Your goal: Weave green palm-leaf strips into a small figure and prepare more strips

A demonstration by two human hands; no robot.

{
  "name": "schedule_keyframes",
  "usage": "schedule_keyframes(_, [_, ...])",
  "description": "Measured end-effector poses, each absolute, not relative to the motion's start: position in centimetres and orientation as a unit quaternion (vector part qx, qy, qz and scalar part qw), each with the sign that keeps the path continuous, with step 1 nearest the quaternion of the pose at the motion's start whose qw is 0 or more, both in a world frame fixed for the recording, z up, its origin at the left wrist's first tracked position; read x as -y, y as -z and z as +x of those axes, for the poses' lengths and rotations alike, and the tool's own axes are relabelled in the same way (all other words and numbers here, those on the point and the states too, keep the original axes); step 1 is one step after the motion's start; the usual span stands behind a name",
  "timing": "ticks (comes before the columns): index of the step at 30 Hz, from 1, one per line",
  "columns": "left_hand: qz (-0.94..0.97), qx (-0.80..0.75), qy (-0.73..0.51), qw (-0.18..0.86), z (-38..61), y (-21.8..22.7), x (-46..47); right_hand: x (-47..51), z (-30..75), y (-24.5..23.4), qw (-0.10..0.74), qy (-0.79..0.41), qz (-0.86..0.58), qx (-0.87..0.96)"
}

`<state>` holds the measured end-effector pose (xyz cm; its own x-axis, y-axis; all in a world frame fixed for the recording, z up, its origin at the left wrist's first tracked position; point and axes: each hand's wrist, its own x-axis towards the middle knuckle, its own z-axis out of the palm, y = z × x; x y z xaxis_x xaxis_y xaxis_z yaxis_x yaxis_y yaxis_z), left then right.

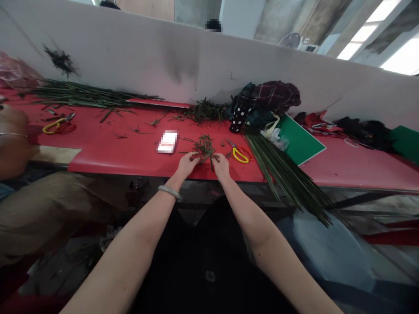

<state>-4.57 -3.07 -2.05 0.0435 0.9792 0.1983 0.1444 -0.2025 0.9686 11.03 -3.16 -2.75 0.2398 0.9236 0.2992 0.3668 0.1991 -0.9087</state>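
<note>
White wall [131,56] is running across the whole back, at 12 o'clock from the hands. Red table [124,159] is stretching below it from edge to edge, its front lip sitting just under the wrists. Long stems [81,96] are lying flat along the wall at 10 o'clock, well apart from the hands. Bundle [284,174] of green stems is fanning out at 3 o'clock, its ends hanging over the table front toward 4 o'clock. Cloths [268,100] are heaping up against the wall at 1 o'clock, above the bundle's top end. Green board [304,139] is lying at 2 o'clock, just beside the bundle. Another person's arm [13,139] is resting at 9 o'clock at the frame edge. Cuttings [204,111] are piling by the wall at 12 o'clock. White item [167,141], blurred out, is lying at 10 o'clock, near the left hand. Left scissors [57,124], yellow-handled, are lying far out at 9 o'clock. Right scissors [240,154], also yellow, are lying just beside the right hand at 2 o'clock. Left hand [188,163] and right hand [221,165] are working side by side near the table front, fingers drawn narrow and pinching a clump [204,148] of short green stem pieces lying on the table between them. Pale bangle [169,192] is circling the left wrist.
</note>
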Motion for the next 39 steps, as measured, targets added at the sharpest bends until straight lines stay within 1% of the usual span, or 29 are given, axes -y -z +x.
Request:
schedule_keyframes(3, [0.607,-0.478,-0.498,0.394,-4.8,2.4,3.4,1.2,10.7,1.8,0.528,-0.263,-0.583,0.559])
schedule_keyframes(5, [0.616,-0.477,-0.494,0.386,-5.0,2.4,3.6,0.7,10.4,1.0,0.49,-0.222,-0.579,0.613])
schedule_keyframes(7, [0.626,-0.477,-0.487,0.379,-5.1,2.2,3.7,1.2,10.0,0.6,0.396,-0.137,-0.569,0.708])
schedule_keyframes(9, [0.631,-0.474,-0.484,0.378,-5.2,1.9,3.9,2.4,9.7,0.5,0.27,-0.057,-0.548,0.79])
schedule_keyframes(11, [0.636,-0.471,-0.484,0.374,-5.2,1.6,4.0,3.6,9.5,0.5,0.165,0.001,-0.527,0.833])
schedule_keyframes(13, [0.642,-0.474,-0.482,0.362,-5.2,1.5,4.1,4.3,9.5,0.4,0.103,0.051,-0.52,0.847])
schedule_keyframes(15, [0.644,-0.481,-0.48,0.35,-5.2,1.6,4.2,4.4,9.6,0.1,0.074,0.084,-0.511,0.852])
schedule_keyframes(17, [0.646,-0.482,-0.478,0.349,-5.1,1.7,4.2,4.3,9.8,-0.2,0.071,0.092,-0.502,0.857])
schedule_keyframes(18, [0.645,-0.48,-0.479,0.353,-5.1,1.8,4.1,4.3,9.9,-0.4,0.083,0.088,-0.504,0.855])
schedule_keyframes(23, [0.621,-0.459,-0.498,0.394,-5.1,2.3,3.7,5.0,9.5,-0.9,0.206,0.026,-0.54,0.816])
schedule_keyframes(28, [0.625,-0.451,-0.477,0.423,-5.4,2.3,3.7,5.7,8.3,-0.7,0.261,-0.018,-0.555,0.79])
schedule_keyframes(31, [0.632,-0.452,-0.471,0.418,-5.6,2.1,4.0,5.8,8.4,-0.5,0.264,-0.035,-0.584,0.767])
schedule_keyframes(34, [0.627,-0.456,-0.47,0.423,-5.7,2.0,4.2,6.1,9.1,-0.3,0.249,-0.027,-0.588,0.769])
schedule_keyframes(36, [0.598,-0.456,-0.487,0.445,-5.7,1.9,4.3,6.4,9.5,-0.1,0.231,-0.027,-0.587,0.776])
schedule_keyframes(39, [0.513,-0.442,-0.544,0.495,-5.6,1.6,4.4,6.9,9.9,0.1,0.221,-0.055,-0.606,0.763])
